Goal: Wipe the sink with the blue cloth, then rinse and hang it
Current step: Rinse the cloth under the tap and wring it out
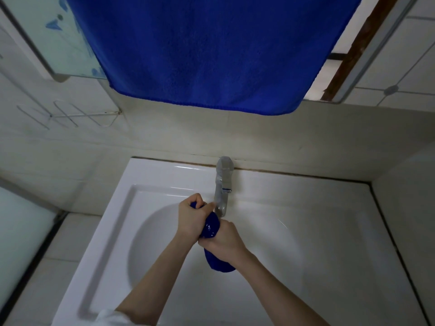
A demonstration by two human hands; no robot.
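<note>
The left hand (190, 221) is curled tight round the upper end of the blue cloth (212, 226), a small tuft of it poking out above the knuckles. Just below and touching it, the right hand (224, 243) grips the lower part of the same cloth, fingers wrapped fully round. The cloth is twisted into a thick rope between the two fists, and its free end hangs out beneath the right hand. Both hands are over the round bowl of the sink (162, 176), toward its back edge and a little left of the middle. The spout of the metal faucet (222, 188) ends just behind the left hand's knuckles; the tap stands on the sink's back rim against the wall. Whether water runs cannot be told. A white sleeve (109, 317) shows at the sink's near edge on the left arm. High above the back edge a large blue towel (211, 55) hangs flat. A wire rack (70, 115) is fixed to the tiled wall beyond the sink's far left corner.
</note>
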